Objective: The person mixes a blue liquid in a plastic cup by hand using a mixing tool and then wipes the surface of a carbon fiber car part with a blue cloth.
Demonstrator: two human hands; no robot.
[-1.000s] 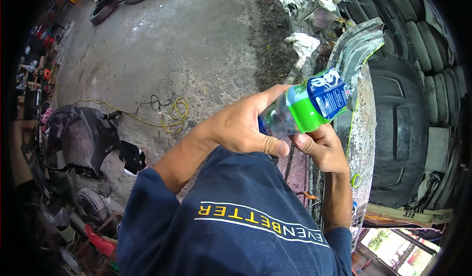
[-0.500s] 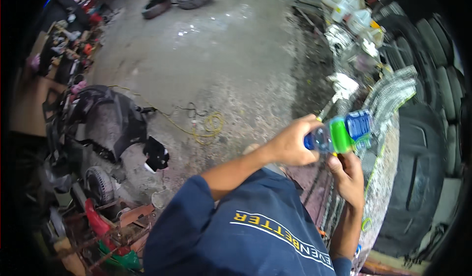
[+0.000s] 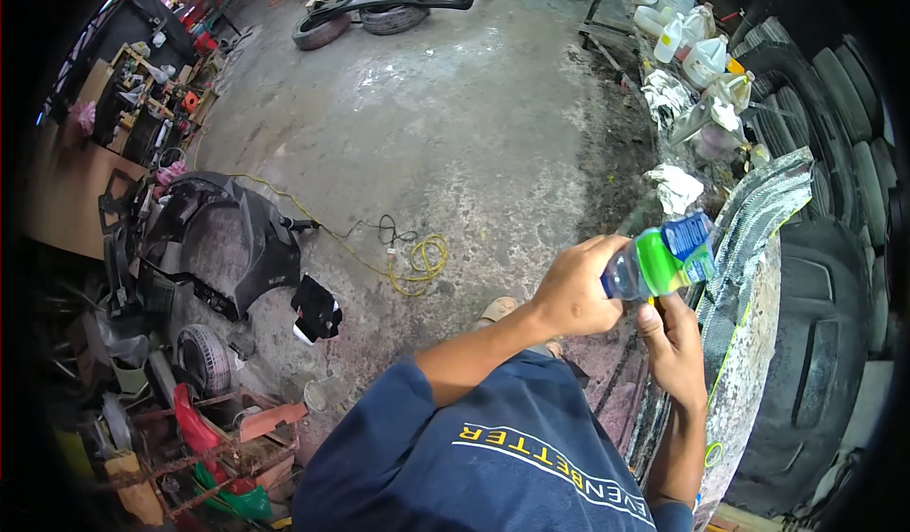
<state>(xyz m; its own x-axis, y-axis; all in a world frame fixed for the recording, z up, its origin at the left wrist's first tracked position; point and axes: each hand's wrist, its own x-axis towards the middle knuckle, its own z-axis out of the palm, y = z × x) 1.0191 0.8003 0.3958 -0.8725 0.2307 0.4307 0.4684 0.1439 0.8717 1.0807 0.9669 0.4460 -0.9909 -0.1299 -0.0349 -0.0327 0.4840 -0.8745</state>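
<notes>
My left hand is closed around the lower, clear part of a plastic bottle with a green band and a blue label, held sideways over the bench edge. Beneath it, my right hand is closed, thumb up, by a small yellow thing too hidden to name. A long woven carbon-like piece with a yellow-green edge lies on the pale bench to the right. A crumpled white cloth lies just beyond the bottle.
Plastic jugs line the bench's far end. Tires and a dark panel are stacked at the right. A black bumper, coiled yellow cord and red scrap lie on the floor. A cluttered shelf stands left.
The view has swung up toward the far floor. Both hands and the bottle now sit farther right and lower in the picture, with the bottle still in my left hand.
</notes>
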